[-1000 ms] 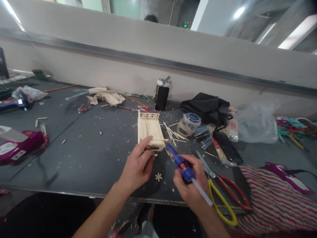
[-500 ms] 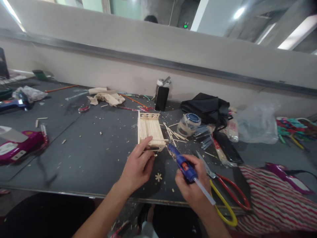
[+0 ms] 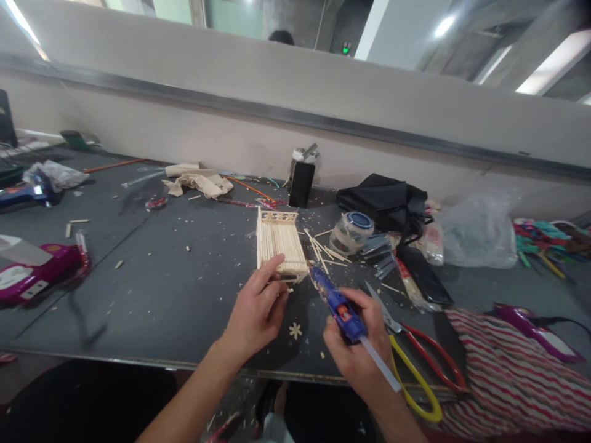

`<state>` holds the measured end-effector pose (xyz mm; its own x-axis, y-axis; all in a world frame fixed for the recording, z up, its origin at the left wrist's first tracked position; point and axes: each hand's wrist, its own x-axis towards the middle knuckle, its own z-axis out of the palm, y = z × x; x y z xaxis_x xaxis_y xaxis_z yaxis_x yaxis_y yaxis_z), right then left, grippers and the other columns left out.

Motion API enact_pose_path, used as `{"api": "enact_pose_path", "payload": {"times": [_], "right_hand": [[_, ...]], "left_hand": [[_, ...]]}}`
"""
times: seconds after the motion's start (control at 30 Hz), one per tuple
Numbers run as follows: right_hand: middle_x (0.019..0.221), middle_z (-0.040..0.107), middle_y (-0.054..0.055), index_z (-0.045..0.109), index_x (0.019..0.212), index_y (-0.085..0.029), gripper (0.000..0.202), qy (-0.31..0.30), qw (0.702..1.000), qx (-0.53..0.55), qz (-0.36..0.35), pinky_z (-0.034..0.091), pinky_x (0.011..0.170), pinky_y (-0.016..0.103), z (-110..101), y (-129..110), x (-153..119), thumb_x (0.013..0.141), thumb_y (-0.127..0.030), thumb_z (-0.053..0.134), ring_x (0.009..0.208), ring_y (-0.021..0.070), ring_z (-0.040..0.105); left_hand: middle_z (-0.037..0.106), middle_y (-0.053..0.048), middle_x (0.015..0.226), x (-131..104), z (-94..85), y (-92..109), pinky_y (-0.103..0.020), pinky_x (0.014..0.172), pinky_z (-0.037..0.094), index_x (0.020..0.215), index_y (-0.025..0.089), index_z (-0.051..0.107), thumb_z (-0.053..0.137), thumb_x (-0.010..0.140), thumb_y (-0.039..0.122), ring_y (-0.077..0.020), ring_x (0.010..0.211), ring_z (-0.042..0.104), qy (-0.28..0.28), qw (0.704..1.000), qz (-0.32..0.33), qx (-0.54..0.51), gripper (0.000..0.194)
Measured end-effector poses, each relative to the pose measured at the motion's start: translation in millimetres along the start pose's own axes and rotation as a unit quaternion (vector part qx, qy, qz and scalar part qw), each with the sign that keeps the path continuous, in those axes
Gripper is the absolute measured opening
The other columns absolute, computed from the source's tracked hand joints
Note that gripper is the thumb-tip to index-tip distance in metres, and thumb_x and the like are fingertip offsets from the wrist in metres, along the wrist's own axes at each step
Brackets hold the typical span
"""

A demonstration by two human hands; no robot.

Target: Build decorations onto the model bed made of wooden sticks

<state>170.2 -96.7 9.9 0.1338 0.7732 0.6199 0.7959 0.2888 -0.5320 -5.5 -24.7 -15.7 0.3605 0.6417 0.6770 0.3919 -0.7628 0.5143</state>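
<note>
A small bed-like model made of pale wooden sticks (image 3: 281, 240) lies on the dark table. My left hand (image 3: 256, 307) grips its near edge, with the index finger on top and the other fingers curled in. In my right hand (image 3: 357, 344) is a blue hot glue gun (image 3: 344, 311), a clear glue stick jutting from its back end. The gun's nozzle is at the model's near right corner; whether it touches, I cannot tell. Below the model lies a small star-shaped wooden piece (image 3: 295, 331). Loose sticks (image 3: 325, 252) are scattered right of the model.
Right of my right hand lie large scissors (image 3: 420, 354) with red and yellow handles. A jar (image 3: 351, 234), a black phone (image 3: 423, 274) and a striped cloth (image 3: 503, 375) are on the right. Another black phone (image 3: 301, 184) stands upright at the back. A magenta device (image 3: 39, 271) sits left.
The glue gun and my right hand have shifted slightly left, bringing the nozzle nearer the model's corner. My left hand and the model look unmoved.
</note>
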Motion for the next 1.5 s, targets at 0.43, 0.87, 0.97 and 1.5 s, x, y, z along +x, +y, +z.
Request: {"api": "enact_pose_path", "payload": {"times": [0.43, 0.87, 0.97, 1.5], "right_hand": [[0.094, 0.060, 0.003, 0.048, 0.109, -0.022, 0.035, -0.024, 1.000, -0.012, 0.005, 0.052, 0.068, 0.029, 4.6, 1.1, -3.3, 0.076, -0.016, 0.054, 0.077, 0.0176, 0.061], [0.094, 0.062, 0.004, 0.049, 0.109, -0.023, 0.033, -0.020, 0.999, -0.027, 0.014, 0.052, 0.067, 0.032, 4.6, 1.7, -0.9, 0.077, -0.019, 0.054, 0.077, 0.0197, 0.062], [0.094, 0.062, 0.004, 0.048, 0.108, -0.023, 0.031, -0.019, 0.999, -0.031, 0.013, 0.052, 0.067, 0.032, 3.4, 1.1, 0.4, 0.077, -0.019, 0.053, 0.077, 0.0200, 0.062], [0.091, 0.062, 0.004, 0.049, 0.109, -0.023, 0.034, -0.026, 0.999, 0.002, 0.036, 0.052, 0.063, 0.032, 5.0, 0.9, 0.8, 0.075, -0.018, 0.054, 0.073, 0.0193, 0.061]], "left_hand": [[0.046, -0.016, 0.136, 0.2, 0.1, -0.1, -0.040, 0.091, 0.051, 0.091, 0.015, 0.055, 0.052, 0.085, 0.006, -0.0196, 0.103, 0.057, 0.004, 1.000, 0.004, 0.003, 0.012], [0.047, -0.016, 0.135, 1.4, -0.5, -0.3, -0.042, 0.092, 0.051, 0.091, 0.016, 0.056, 0.050, 0.085, 0.007, -0.0205, 0.104, 0.058, 0.003, 1.000, 0.012, 0.010, 0.012], [0.047, -0.016, 0.135, 1.2, -0.5, -0.3, -0.042, 0.093, 0.050, 0.090, 0.016, 0.056, 0.050, 0.085, 0.006, -0.0208, 0.105, 0.058, 0.004, 1.000, 0.010, 0.012, 0.012], [0.046, -0.016, 0.137, -0.4, 1.8, -0.7, -0.042, 0.090, 0.052, 0.095, 0.016, 0.055, 0.051, 0.084, 0.004, -0.0205, 0.103, 0.057, 0.008, 1.000, 0.002, 0.001, 0.016]]}}
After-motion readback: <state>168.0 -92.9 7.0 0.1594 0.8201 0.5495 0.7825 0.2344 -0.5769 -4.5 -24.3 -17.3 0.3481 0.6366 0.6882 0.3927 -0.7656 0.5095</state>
